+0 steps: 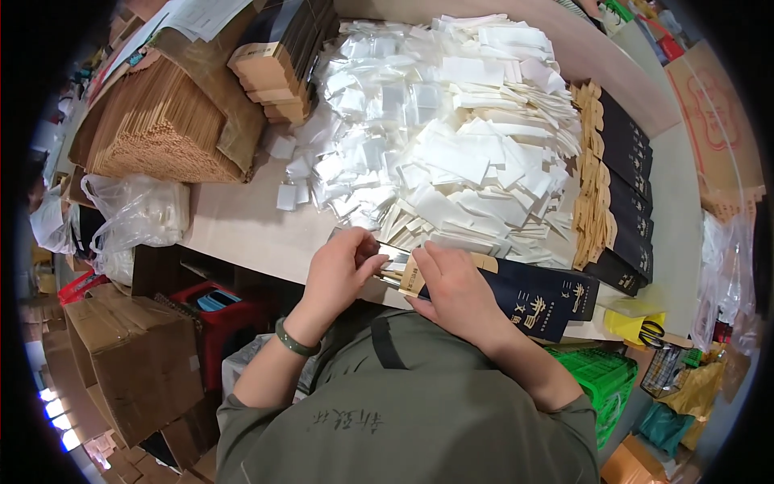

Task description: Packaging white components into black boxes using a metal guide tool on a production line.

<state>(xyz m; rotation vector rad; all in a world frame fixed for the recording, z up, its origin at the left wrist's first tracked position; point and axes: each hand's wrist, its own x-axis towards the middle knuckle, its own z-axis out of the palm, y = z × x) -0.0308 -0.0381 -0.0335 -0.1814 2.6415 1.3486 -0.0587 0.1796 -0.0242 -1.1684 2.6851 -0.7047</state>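
Just past the table's near edge, in front of my body, I have both hands at a dark blue paper sleeve [528, 294] with a tan end and gold print. My right hand [455, 289] is closed around its tan end, the thumb below and the fingers on top. At the sleeve's mouth my left hand [343, 262] pinches a thin, shiny, light-coloured packet [393, 255]; its contents are too small to make out. Another dark blue sleeve lies partly under the held one. Beyond my hands spreads a heap of flat white paper packets [484, 153] and clear plastic packets [363, 121].
Stacked dark sleeves with tan ends [625, 177] line the table's right side. Tan sheets fill a carton [161, 121] at the left, beside more bundled sleeves [278, 64]. Scissors [651, 332], a green crate [601, 379], a red stool [218, 319] and brown boxes [133, 355] stand around.
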